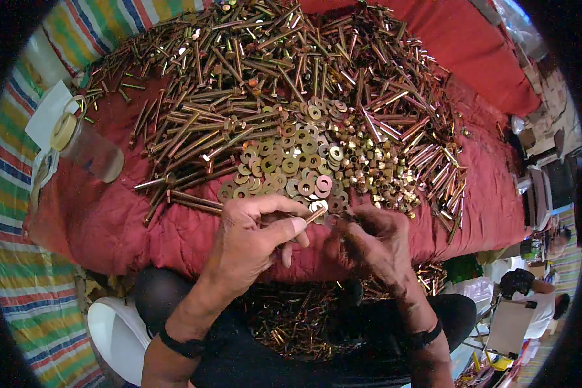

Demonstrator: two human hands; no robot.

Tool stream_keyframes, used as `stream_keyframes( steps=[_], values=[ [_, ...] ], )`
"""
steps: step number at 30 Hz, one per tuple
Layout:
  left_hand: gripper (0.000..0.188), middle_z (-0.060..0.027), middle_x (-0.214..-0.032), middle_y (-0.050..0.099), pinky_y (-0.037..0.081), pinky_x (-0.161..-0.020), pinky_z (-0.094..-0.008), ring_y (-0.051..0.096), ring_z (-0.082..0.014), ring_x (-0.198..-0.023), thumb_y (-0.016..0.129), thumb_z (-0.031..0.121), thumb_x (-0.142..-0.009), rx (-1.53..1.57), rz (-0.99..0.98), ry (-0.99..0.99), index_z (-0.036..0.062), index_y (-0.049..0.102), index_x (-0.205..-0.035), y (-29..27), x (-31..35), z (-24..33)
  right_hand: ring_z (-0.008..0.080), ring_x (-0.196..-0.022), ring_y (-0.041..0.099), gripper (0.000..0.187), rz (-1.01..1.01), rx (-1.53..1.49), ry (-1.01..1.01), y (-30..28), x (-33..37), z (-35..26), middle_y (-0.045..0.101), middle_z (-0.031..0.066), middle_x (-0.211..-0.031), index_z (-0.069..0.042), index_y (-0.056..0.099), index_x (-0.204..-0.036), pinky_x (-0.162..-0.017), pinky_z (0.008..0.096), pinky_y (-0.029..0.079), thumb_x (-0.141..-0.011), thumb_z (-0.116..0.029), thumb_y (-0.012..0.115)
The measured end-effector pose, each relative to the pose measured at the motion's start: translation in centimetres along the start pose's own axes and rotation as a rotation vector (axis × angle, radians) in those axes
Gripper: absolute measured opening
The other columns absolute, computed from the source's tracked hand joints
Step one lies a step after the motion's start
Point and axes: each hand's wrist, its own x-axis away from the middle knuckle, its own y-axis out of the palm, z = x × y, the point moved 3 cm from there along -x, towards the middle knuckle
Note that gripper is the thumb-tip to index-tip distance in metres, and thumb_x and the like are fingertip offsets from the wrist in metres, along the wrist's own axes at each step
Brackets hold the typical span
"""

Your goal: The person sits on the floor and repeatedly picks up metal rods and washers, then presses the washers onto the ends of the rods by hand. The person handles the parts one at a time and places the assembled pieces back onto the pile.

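Between the thumb and fingers of my left hand (255, 236) is a brass-coloured bolt (315, 215), its threaded end pointing up and to the right. My right hand (376, 240) is just right of that end, fingers curled in a blurred pinch. What they hold, if anything, I cannot make out. Beyond both hands lies a heap of flat washers (291, 158), with a pile of nuts (376, 169) to its right. Long bolts (194, 132) are heaped to the left, behind and to the right of these.
Red padded cloth (110, 223) covers the work surface. A clear jar (96, 154) with a yellowish lid is at the left. More bolts (297, 323) lie below, between my legs. A white basin (115, 336) sits lower left; another person (544, 310) is far right.
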Motion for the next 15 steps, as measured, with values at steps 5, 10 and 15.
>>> stream_keyframes(
  steps=[5, 10, 15],
  values=[
    [0.014, -0.0079, -0.084, 0.074, 0.053, -0.061, -0.0260, 0.065, -0.0095, -0.068, 0.073, 0.004, -0.091, -0.159, 0.036, 0.026, -0.0039, 0.073, -0.103, 1.4, 0.3, -0.6, 0.0069, -0.063, 0.062, 0.019, 0.034, -0.245, 0.184, -0.8, 1.0, -1.7, 0.072, 0.0057, -0.079, 0.005, 0.072, -0.107, -0.055, 0.0232, 0.048, -0.095, -0.010, 0.072],
    [0.015, -0.0129, -0.088, 0.073, 0.056, -0.066, -0.0326, 0.073, -0.0213, -0.076, 0.075, 0.003, -0.086, -0.534, 0.099, 0.437, -0.0011, 0.071, -0.100, 2.5, 0.3, -1.0, 0.0099, -0.063, 0.060, 0.021, -0.074, -0.253, 0.155, -0.7, 1.5, -1.6, 0.068, 0.0047, -0.086, 0.003, 0.062, -0.116, -0.052, 0.0264, 0.047, -0.098, -0.005, 0.066],
    [0.013, -0.0162, -0.089, 0.073, 0.059, -0.071, -0.0384, 0.074, -0.0308, -0.080, 0.077, -0.001, -0.081, -0.772, 0.138, 0.758, 0.0017, 0.071, -0.092, 4.1, 0.8, -1.9, 0.0119, -0.062, 0.059, 0.020, -0.061, -0.106, -0.138, -0.3, 2.6, -1.3, 0.067, 0.0037, -0.087, 0.000, 0.060, -0.118, -0.053, 0.0268, 0.048, -0.099, -0.005, 0.065]
  ],
)
